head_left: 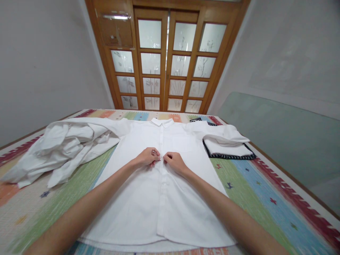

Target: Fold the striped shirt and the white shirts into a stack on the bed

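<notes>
A white button-up shirt (140,209) lies spread out flat, front side up, its collar at the far end and its hem close to me. Both hands meet at the middle of its front placket. My left hand (148,157) pinches the placket edge from the left, fingers curled. From the right, my right hand (174,161) pinches the same strip with thumb and forefinger, a small gap away from the left. Any button between the fingertips is too small to make out. The shirt's sleeves stretch out to both sides.
A crumpled heap of white clothing (66,141) lies at the left. Under the right sleeve sits a folded white cloth with black patterned trim (231,154). A colourful striped cover (255,187) spreads beneath everything. Wooden glazed doors (166,63) stand beyond, with walls on both sides.
</notes>
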A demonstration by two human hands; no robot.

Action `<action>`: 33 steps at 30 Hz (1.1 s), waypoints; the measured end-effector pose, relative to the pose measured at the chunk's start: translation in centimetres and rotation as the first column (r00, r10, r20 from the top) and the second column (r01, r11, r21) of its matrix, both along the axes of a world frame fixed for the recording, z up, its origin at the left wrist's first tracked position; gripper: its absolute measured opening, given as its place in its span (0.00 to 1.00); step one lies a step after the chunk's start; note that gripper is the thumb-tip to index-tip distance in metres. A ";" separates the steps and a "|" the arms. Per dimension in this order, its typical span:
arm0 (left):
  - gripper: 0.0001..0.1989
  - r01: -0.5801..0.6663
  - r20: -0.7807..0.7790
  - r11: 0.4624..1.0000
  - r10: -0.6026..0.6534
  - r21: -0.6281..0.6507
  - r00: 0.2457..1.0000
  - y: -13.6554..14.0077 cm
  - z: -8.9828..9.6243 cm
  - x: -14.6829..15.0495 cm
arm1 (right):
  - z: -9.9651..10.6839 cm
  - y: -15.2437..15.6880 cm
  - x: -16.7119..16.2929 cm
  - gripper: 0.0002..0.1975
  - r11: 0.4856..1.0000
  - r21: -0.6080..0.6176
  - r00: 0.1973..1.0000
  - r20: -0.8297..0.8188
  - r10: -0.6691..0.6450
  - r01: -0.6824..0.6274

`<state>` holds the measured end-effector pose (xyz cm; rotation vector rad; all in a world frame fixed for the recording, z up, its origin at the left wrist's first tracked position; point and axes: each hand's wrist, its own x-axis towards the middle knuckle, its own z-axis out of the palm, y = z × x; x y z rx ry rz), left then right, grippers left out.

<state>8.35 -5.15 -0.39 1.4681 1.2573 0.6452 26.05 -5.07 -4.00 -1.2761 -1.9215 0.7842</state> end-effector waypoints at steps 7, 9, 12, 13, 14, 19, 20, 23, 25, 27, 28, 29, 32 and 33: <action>0.10 -0.025 -0.020 1.000 0.025 -0.003 0.999 0.0 -0.4 0.1 | 0.2 -0.3 -0.1 0.07 1.000 -0.019 1.000 -0.025 -0.015 0.014; 0.10 -0.023 -0.017 1.000 0.023 -0.006 1.000 0.0 -0.4 0.1 | 0.2 -0.2 -0.1 0.07 1.000 -0.020 1.000 -0.023 -0.021 0.021; 0.09 -0.017 -0.029 1.000 0.017 -0.005 0.999 -0.1 -0.1 0.1 | 0.0 0.0 -0.2 0.08 0.999 -0.022 0.999 -0.018 -0.032 0.032; 0.08 -0.020 -0.035 1.000 0.019 -0.003 0.999 -0.1 0.0 0.1 | -0.1 0.0 -0.2 0.08 0.999 -0.026 0.999 -0.020 -0.038 0.038; 0.07 -0.024 -0.042 1.000 0.024 -0.003 0.999 -0.1 0.1 0.2 | -0.2 0.1 -0.3 0.09 0.999 -0.032 0.999 -0.022 -0.045 0.044; 0.06 -0.045 -0.059 0.999 0.045 -0.006 0.997 -0.2 0.3 0.4 | -0.5 0.1 -0.4 0.08 0.998 -0.040 0.997 -0.046 -0.059 0.057; 0.07 -0.048 -0.057 0.999 0.047 -0.006 0.997 -0.2 0.2 0.4 | -0.4 0.0 -0.4 0.08 0.998 -0.039 0.997 -0.050 -0.059 0.057; 0.08 -0.060 -0.046 0.998 0.060 -0.013 0.997 -0.3 0.2 0.5 | -0.2 0.0 -0.4 0.09 0.998 -0.042 0.997 -0.053 -0.056 0.054; 0.08 -0.076 -0.032 0.997 0.076 -0.020 0.997 -0.3 0.1 0.6 | -0.1 0.0 -0.4 0.10 0.998 -0.044 0.998 -0.050 -0.046 0.044; 0.10 -0.105 -0.015 0.994 0.104 -0.034 0.994 -0.3 0.1 0.6 | -0.1 0.1 -0.4 0.11 0.998 -0.037 0.998 -0.040 -0.044 0.043; 0.11 -0.115 -0.006 0.992 0.115 -0.044 0.993 -0.3 0.1 0.7 | -0.2 0.2 -0.4 0.13 0.998 -0.031 0.998 -0.035 -0.046 0.045; 0.12 -0.123 0.004 0.991 0.123 -0.054 0.992 -0.2 0.1 0.7 | -0.2 0.2 -0.4 0.14 0.999 -0.027 0.998 -0.030 -0.048 0.047; 0.14 -0.130 0.032 0.989 0.133 -0.070 0.991 -0.3 0.1 0.6 | -0.4 0.4 -0.2 0.14 0.999 -0.031 0.999 -0.031 -0.029 0.028; 0.14 -0.134 0.039 0.988 0.137 -0.074 0.990 -0.4 0.2 0.6 | -0.4 0.4 -0.2 0.13 0.999 -0.038 0.999 -0.039 -0.014 0.013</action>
